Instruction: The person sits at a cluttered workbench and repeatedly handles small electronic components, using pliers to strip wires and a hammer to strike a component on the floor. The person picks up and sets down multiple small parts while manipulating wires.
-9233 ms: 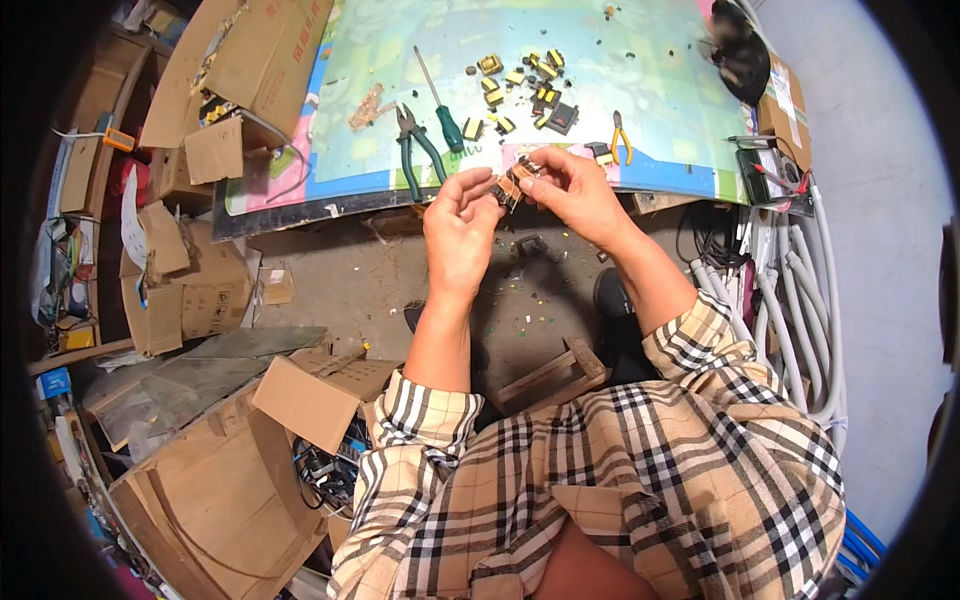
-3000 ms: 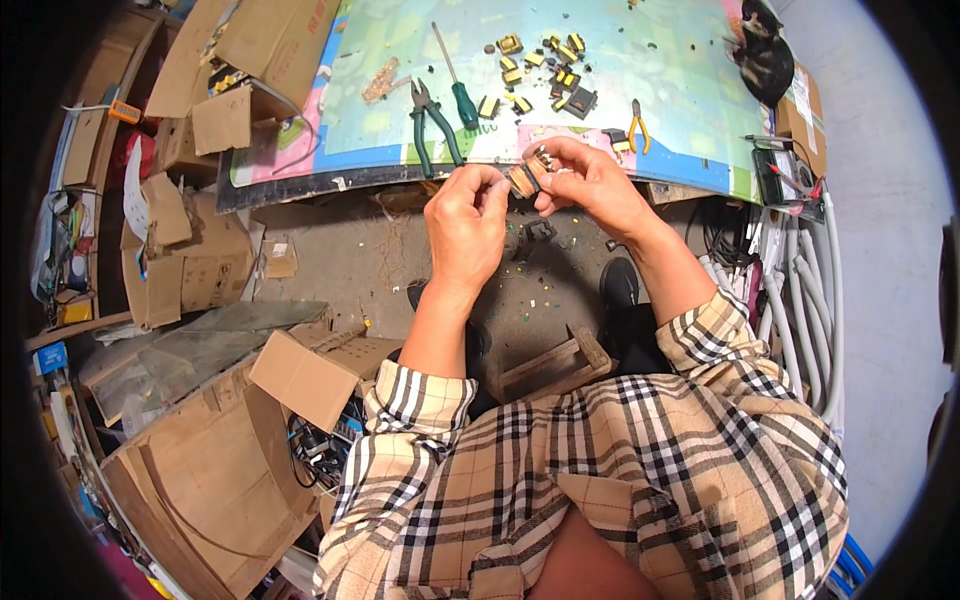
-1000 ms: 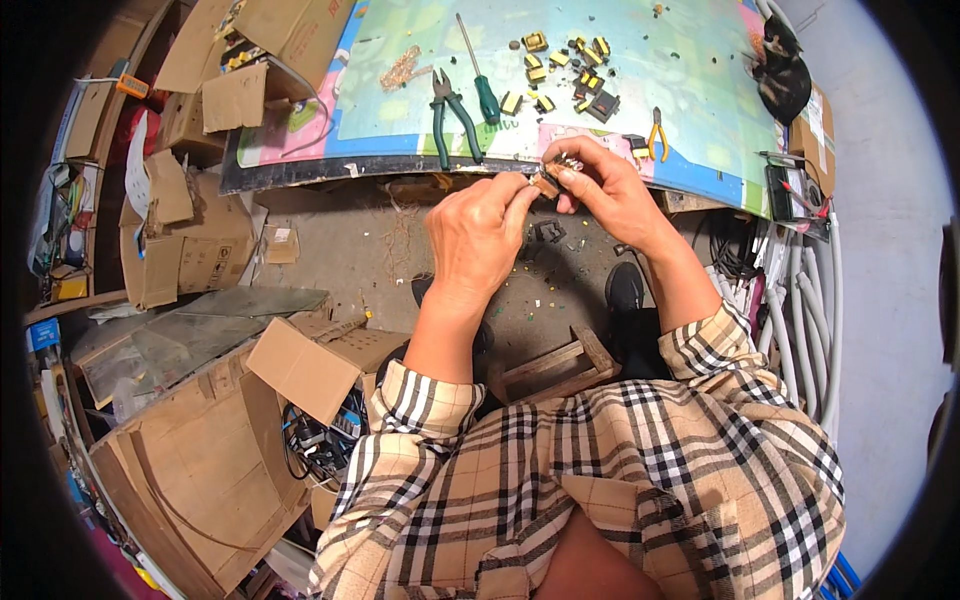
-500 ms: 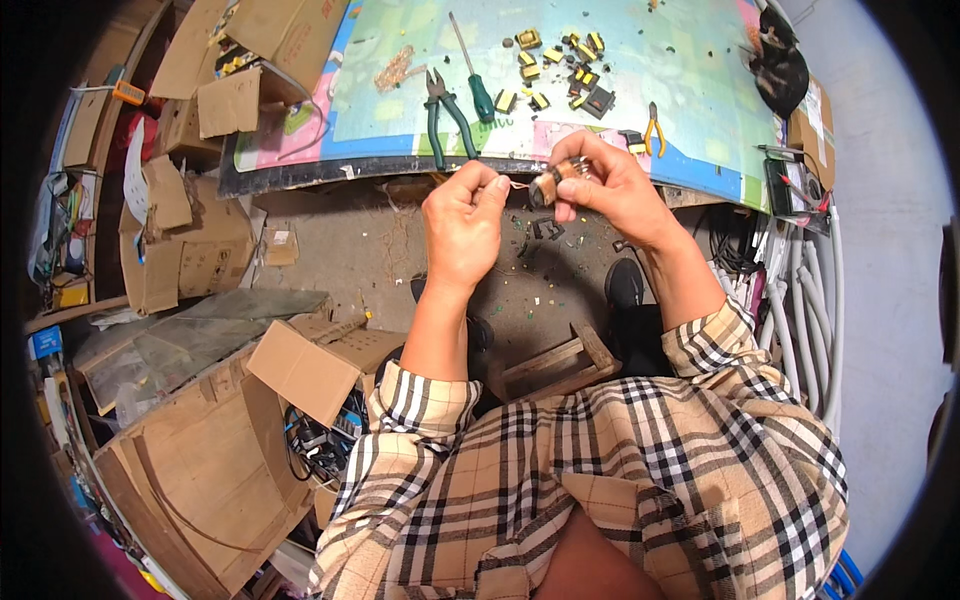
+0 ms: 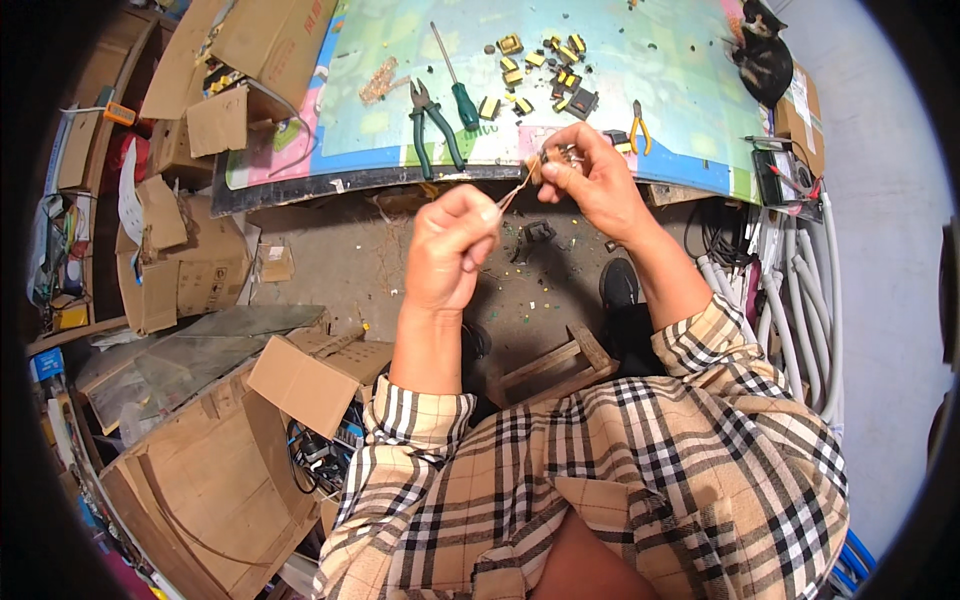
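Observation:
My left hand [image 5: 447, 245] is closed in a pinch on the end of a thin copper wire [image 5: 514, 194]. The wire runs taut, in more than one strand, up to a small copper-wound coil [image 5: 536, 170]. My right hand [image 5: 598, 185] grips this coil between thumb and fingers, and metal pins show beside it. Both hands hang just off the near edge of the table. Beyond them on the table lie green-handled pliers [image 5: 434, 128], a green screwdriver [image 5: 464, 100] and small yellow-handled cutters [image 5: 638, 128].
Several yellow-and-black transformer parts [image 5: 566, 82] and a copper wire tangle [image 5: 380, 80] lie on the table mat [image 5: 400, 30]. A cat [image 5: 765, 65] sits at its right edge. Cardboard boxes [image 5: 195, 270] crowd the left, grey pipes [image 5: 800, 300] the right. A wooden stool [image 5: 550, 365] stands below.
My left hand has drawn back toward me and slightly left, so a longer stretch of wire shows. My right hand has turned the coil and moved slightly up and left.

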`<state>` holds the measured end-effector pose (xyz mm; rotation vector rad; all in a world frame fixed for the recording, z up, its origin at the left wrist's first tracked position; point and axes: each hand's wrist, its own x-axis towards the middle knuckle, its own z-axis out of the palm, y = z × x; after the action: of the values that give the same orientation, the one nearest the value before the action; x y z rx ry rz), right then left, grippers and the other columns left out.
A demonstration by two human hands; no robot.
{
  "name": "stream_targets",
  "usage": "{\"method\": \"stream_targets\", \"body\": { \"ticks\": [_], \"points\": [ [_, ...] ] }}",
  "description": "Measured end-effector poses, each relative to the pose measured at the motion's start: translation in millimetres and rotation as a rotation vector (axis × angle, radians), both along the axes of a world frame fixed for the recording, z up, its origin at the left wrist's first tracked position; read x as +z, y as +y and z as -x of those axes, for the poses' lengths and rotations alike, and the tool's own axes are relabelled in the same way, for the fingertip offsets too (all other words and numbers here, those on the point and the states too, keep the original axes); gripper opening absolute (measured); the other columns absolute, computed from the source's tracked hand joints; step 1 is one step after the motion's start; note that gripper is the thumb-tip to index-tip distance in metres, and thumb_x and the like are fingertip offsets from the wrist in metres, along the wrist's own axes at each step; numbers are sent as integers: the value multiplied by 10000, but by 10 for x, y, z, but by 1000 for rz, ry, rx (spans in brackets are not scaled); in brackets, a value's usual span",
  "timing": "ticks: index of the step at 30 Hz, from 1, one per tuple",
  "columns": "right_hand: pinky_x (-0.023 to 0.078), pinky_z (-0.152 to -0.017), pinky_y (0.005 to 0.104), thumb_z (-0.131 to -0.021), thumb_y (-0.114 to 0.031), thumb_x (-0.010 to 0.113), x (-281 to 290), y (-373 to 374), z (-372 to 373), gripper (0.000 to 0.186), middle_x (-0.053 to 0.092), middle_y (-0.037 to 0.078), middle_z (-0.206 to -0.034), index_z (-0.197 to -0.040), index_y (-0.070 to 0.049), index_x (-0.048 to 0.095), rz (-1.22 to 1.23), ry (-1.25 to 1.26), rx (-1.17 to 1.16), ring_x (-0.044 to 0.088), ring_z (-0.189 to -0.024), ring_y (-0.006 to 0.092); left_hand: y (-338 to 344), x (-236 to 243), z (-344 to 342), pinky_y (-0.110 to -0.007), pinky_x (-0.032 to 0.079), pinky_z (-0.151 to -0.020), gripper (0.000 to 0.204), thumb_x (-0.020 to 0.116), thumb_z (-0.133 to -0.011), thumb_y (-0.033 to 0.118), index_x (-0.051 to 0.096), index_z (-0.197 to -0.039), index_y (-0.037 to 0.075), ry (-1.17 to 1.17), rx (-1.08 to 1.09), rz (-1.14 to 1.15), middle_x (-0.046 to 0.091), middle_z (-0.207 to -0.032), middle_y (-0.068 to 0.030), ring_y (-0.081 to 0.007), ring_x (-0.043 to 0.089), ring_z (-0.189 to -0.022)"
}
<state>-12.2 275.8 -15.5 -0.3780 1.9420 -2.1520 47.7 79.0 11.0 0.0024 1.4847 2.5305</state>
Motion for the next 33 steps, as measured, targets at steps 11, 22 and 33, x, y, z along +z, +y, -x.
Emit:
{"method": "stream_targets", "body": {
  "ticks": [11,22,33],
  "points": [
    [506,-605,255,-900,-160,619,44,35,-13,247,622,57,-850,-1080,-30,511,308,-223,51,616,-663,118,-386,-95,152,-259,269,-488,192,552,-858,107,477,-688,61,-259,152,-676,314,-447,20,-100,242,-373],
    [497,-575,249,-902,-153,612,-27,105,56,266,619,72,-845,-1099,-11,502,108,-180,83,608,-644,118,-340,-171,158,-226,385,-456,167,571,-932,192,534,-953,32,-132,664,-29,642,-881,-113,-105,528,-533],
    [459,-519,211,-899,-192,626,39,17,-27,231,615,40,-833,-1042,-41,525,314,-362,206,567,-596,77,322,-197,-14,-423,477,-729,279,590,-801,-26,545,-1075,8,622,414,1099,614,-945,-183,-361,601,-836]
  ]
}}
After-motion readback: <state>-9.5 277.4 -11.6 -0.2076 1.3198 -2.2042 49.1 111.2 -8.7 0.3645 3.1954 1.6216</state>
